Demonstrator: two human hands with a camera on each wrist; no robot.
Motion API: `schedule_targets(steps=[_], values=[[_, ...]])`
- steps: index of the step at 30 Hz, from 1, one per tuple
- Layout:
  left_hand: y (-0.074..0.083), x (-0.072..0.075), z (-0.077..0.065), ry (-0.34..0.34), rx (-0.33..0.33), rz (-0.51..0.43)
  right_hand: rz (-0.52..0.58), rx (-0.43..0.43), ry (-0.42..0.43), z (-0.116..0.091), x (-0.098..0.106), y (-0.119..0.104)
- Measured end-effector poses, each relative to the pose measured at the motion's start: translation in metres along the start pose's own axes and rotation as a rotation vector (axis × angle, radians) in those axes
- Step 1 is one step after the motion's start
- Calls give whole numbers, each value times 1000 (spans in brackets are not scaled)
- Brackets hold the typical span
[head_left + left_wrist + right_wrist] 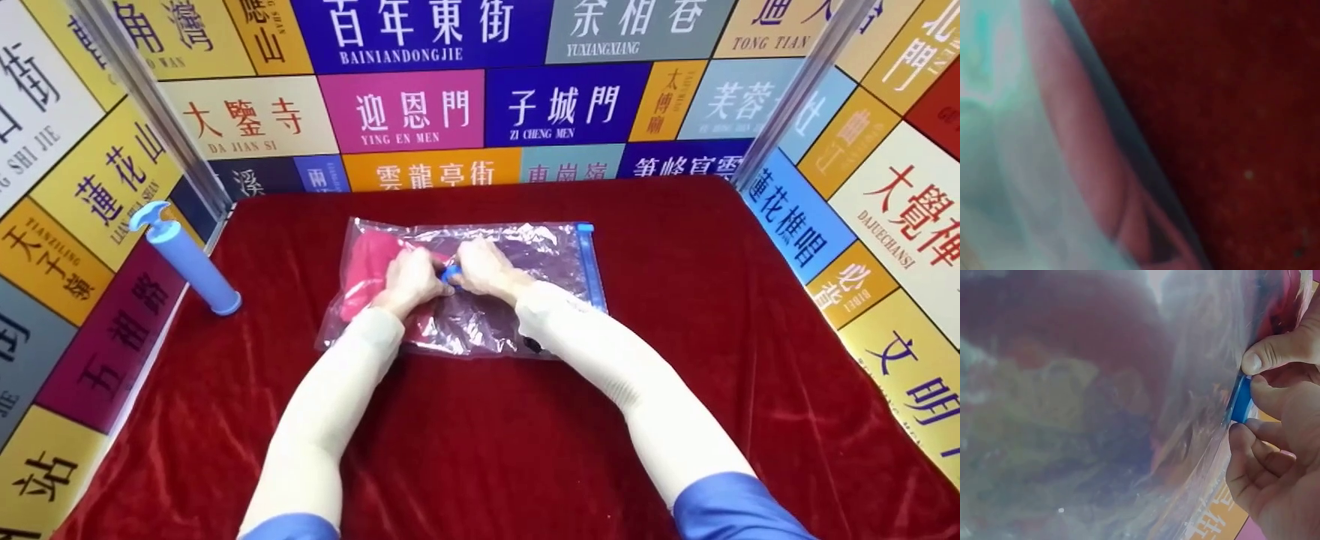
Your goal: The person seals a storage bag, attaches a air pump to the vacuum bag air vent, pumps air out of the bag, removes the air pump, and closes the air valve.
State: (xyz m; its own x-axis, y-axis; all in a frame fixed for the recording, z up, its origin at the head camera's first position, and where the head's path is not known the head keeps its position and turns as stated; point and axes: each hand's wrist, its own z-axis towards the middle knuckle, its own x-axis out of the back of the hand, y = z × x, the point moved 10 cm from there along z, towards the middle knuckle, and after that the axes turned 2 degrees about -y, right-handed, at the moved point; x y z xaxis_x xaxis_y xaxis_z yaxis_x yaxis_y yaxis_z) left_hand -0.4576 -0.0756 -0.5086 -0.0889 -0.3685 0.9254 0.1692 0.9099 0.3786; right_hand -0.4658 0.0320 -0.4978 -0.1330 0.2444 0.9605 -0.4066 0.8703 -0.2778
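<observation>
A clear vacuum storage bag (pixel 544 247) with a folded pink cloth (pixel 367 262) at its left end lies across the table. My right hand (pixel 484 266) pinches the round blue valve cap (pixel 451 274) near the bag's middle; the right wrist view shows its fingers around the blue cap (pixel 1242 400). My left hand (pixel 415 279) has curled fingers gripping the bag just left of the cap. Its thumb (pixel 1272 354) presses beside the cap. Much of the left hand's grip is hidden, and the left wrist view is blurred, with pink cloth (pixel 1078 118) under plastic.
A blue hand pump (pixel 193 262) stands at the table's left edge. A blue zip strip (pixel 590 262) closes off the bag's right end. Dark red velvet (pixel 480 450) covers the table. Walls of coloured street-name panels (pixel 405 109) enclose the back and sides.
</observation>
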Motion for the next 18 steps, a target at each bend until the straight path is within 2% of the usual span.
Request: schedule_targets(steps=[8,14,18], values=[[-2,0,1,-11,20,-16,38,16,-51,1,0,-3],[-5,-2,2,-11,48,-14,34,75,-120,2,-4,-9],[-5,-2,1,-12,53,-13,26,116,-135,3,-2,-11]])
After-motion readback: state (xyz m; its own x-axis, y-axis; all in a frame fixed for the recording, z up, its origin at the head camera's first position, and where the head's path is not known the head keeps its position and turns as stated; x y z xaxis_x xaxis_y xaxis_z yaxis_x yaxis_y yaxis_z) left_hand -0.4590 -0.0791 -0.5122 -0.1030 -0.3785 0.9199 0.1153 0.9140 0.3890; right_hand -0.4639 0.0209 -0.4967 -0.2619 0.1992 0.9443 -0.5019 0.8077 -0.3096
